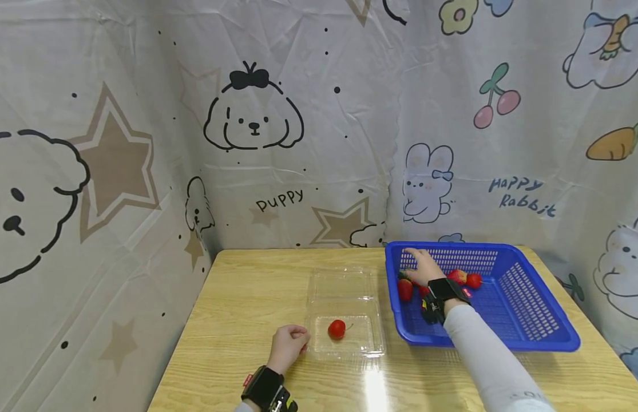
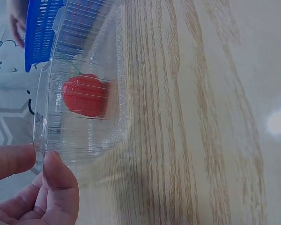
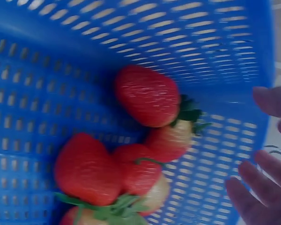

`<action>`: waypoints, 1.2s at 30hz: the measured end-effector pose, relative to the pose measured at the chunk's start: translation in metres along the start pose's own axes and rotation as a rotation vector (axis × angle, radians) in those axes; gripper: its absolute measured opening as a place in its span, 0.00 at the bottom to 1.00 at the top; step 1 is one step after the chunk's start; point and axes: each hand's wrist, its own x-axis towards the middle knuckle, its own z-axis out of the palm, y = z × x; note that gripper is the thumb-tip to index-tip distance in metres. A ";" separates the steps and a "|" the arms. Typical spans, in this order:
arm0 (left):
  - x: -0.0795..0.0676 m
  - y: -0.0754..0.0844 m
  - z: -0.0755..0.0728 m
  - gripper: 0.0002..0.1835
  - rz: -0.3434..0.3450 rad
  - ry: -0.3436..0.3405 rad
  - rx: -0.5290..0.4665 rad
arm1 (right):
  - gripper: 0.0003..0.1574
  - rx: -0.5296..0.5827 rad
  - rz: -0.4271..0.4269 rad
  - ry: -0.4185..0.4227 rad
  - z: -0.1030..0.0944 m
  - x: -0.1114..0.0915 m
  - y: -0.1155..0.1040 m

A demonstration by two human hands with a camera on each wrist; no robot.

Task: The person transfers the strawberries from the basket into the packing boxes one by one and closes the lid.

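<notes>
The clear clamshell container lies unfolded on the wood-grain table, left of the blue perforated basket. Its long axis runs near to far: tray half near, lid half far, with the fold between them running left to right. One red cherry sits in the tray half; its thin stem points right.

In the basket, fruit is grouped toward the left side. The leftmost strawberry lies beside the left wall, long axis roughly near to far, leafy cap at the far end. A second strawberry lies to its right, its cap toward the right.

My left hand pinches the rim of the container at its near left corner between thumb and index finger; the other fingers are curled. The left forearm enters from the near edge and points far.

My right hand is above the far left part of the basket, fingers spread wide and holding nothing, apart from the fruit. The right forearm, in a pale sleeve, slants from near right to far left.

The curtain behind the table reads "PUPPY" at left and "Happy Rabbit" at right. Lettering on the sleeve is illegible, as are the red tags on both wrist units.
</notes>
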 end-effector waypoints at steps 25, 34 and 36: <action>0.001 0.000 0.000 0.07 0.006 0.013 -0.019 | 0.33 0.204 0.266 -0.330 0.037 -0.008 0.022; -0.001 0.001 0.000 0.08 -0.021 0.007 -0.020 | 0.28 0.164 0.222 -0.344 0.033 -0.007 0.018; -0.002 0.001 0.000 0.08 -0.023 0.006 -0.021 | 0.26 0.142 0.198 -0.357 0.029 -0.006 0.017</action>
